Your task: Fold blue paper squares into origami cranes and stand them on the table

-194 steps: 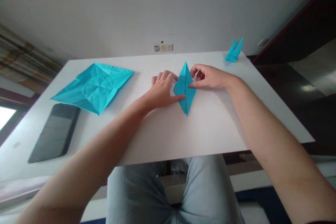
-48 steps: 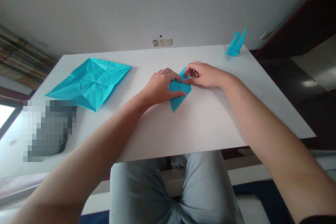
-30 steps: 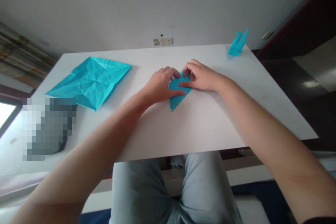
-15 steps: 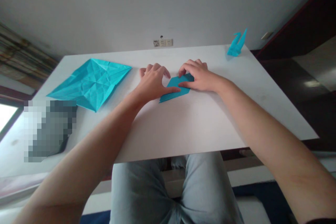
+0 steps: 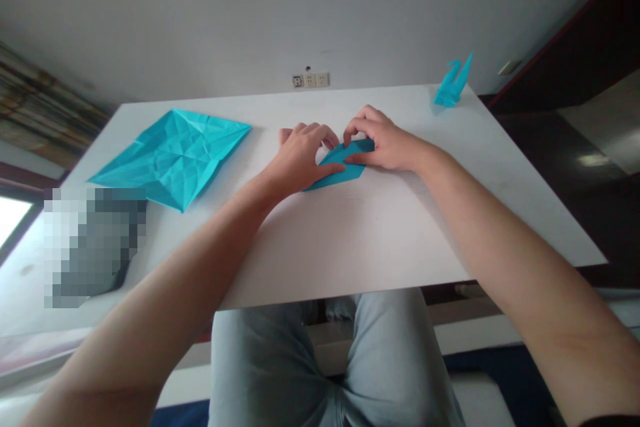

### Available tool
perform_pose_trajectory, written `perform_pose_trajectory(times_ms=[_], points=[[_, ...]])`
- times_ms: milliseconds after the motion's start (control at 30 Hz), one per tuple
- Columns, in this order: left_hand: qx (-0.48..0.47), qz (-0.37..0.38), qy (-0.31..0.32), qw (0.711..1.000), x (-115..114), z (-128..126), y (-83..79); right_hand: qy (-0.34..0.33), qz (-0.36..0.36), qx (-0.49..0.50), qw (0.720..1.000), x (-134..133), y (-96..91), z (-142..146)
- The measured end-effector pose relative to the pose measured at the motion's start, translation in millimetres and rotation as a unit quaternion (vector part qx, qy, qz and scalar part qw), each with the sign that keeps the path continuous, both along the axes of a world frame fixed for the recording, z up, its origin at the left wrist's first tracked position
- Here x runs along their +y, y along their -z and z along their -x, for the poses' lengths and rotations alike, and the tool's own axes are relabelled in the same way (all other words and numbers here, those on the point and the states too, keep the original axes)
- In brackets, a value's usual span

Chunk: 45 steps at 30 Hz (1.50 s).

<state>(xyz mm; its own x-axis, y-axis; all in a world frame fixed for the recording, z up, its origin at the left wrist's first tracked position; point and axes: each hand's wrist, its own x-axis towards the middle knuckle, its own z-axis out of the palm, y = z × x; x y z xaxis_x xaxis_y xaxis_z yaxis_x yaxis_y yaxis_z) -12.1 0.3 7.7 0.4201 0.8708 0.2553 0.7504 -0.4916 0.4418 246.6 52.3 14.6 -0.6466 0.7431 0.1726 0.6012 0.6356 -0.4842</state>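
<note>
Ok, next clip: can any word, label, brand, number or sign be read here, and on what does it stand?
No text can be read.
The white wall socket plates: any marks are too small to read.
The pixelated grey patch: too blurred to read.
The folded turquoise paper: no print shows.

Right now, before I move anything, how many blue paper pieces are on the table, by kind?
Narrow folded paper piece: 1
Creased, opened-out paper sheet: 1
Standing origami bird: 1
Total: 3
</note>
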Motion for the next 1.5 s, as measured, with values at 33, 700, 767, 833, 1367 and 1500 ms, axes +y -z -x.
perform_pose_trajectory(times_ms=[33, 700, 767, 833, 1367, 1500], points=[[0.0, -0.001, 0.008, 1.0, 0, 0, -0.7, 0.001, 0.001, 0.005, 1.0, -1, -1.5, 1], [0.017, 0.002, 0.029, 0.999, -2, -3, -3.3, -0.052, 0.072, 0.044, 0.995, 6, -5.0, -8], [0.013, 0.008, 0.028, 0.999, -3, -2, -4.9, -0.052, 0.083, 0.041, 0.994, 6, -7.1, -10], [0.007, 0.015, 0.027, 0.999, -4, -2, -6.6, -0.052, 0.093, 0.035, 0.994, 6, -9.1, -12], [-0.006, 0.051, 0.014, 0.999, -9, -7, -9.3, -0.045, 0.068, 0.023, 0.996, 3, -11.8, -11], [-0.012, 0.052, 0.01, 0.999, -9, -8, -10.2, -0.041, 0.037, 0.001, 0.998, 5, -10.4, -11]])
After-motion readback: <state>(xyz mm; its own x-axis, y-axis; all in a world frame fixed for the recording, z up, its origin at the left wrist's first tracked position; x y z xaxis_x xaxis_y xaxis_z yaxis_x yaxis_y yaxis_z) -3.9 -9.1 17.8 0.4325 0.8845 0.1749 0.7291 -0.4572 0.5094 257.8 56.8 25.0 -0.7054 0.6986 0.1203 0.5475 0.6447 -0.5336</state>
